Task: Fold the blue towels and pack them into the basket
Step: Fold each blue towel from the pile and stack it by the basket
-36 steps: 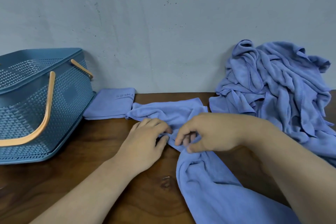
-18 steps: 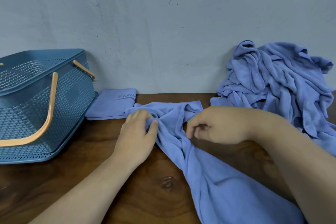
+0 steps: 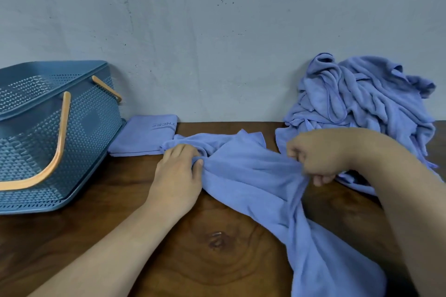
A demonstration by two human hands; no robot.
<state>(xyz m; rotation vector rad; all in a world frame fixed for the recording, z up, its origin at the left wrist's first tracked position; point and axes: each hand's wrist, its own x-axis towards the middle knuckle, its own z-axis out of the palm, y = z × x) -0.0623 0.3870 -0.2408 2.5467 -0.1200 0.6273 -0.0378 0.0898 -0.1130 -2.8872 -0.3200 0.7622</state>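
Observation:
A crumpled blue towel (image 3: 253,181) lies across the middle of the wooden table and trails off toward the near right edge. My left hand (image 3: 178,173) pinches its fabric at the left, thumb against fingers. My right hand (image 3: 316,154) grips the towel's right edge with curled fingers, so the cloth is stretched between both hands. A folded blue towel (image 3: 144,135) with a printed logo lies flat by the wall. The blue perforated basket (image 3: 82,142) with orange handles stands at the far left.
A heap of unfolded blue towels (image 3: 362,103) is piled against the grey wall at the back right. The dark wooden table (image 3: 217,255) shows bare wood in front of my hands, with a knot in the grain.
My right hand has moved to the right, away from my left hand, spreading the towel wider between them. My left hand has stayed near the towel's left part.

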